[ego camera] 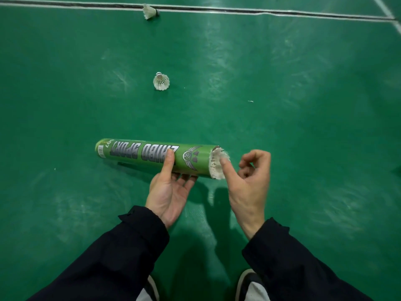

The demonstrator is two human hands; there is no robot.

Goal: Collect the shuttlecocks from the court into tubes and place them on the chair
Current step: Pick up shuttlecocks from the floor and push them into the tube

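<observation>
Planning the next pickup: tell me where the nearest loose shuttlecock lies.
Head view, center: the shuttlecock lies on the green floor, beyond the tube.

This is an indoor badminton court. The floor (282, 105) is green sports matting with a dull sheen and scuff marks, crossed by white boundary lines (260, 13) at the far edge. Feather shuttlecocks lie on it, one (161, 81) in the open and another (150, 11) by the line.

Shoes (249, 285) — cut off below.
</observation>
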